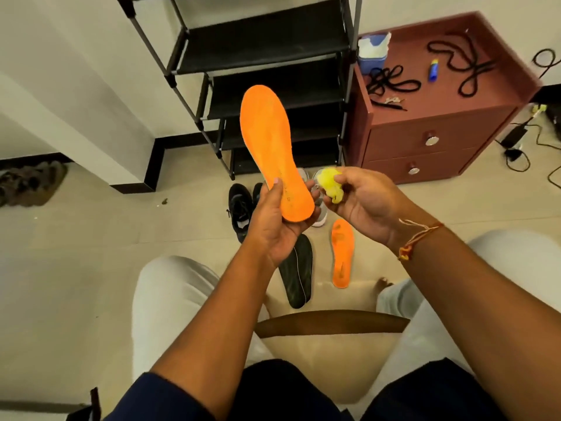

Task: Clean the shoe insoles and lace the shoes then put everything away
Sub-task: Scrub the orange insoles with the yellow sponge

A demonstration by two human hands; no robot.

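Gripped at its heel by the left hand (274,229), the long orange foam insole (270,147) stands toe-up before the black shoe rack (267,47). Right hand (361,202) pinches a crumpled yellow cloth (331,185) just beside it; another orange insole (342,253) lies below on the floor.

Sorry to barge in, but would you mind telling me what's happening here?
A seated person is cleaning insoles. The left hand holds an orange insole upright by its heel; the right hand pinches a crumpled yellow cloth beside it. Another orange insole and a black insole lie on the floor, laces on the cabinet.
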